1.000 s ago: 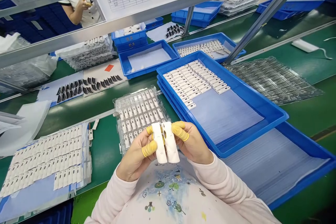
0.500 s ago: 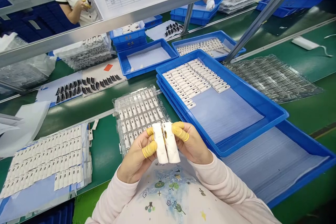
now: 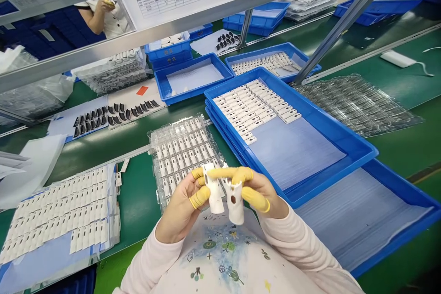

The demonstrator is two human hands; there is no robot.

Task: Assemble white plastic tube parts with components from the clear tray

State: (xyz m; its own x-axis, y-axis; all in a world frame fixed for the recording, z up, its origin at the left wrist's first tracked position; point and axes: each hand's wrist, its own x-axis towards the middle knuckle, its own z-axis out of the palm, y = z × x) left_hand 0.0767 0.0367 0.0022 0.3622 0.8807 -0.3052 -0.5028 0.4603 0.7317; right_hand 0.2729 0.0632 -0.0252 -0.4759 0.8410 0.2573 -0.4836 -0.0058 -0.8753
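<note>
Holding white parts (image 3: 214, 195), left hand (image 3: 179, 213), right hand (image 3: 263, 193), perhaps touching

Bare green belt (image 3: 138, 193) lies left of the hands; a clear blister tray (image 3: 182, 147) sits just ahead, blue bins (image 3: 310, 119) crowd the right.

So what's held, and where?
Left hand pinches a small white plastic piece by its side; right hand holds a second white plastic piece near its top.
</note>
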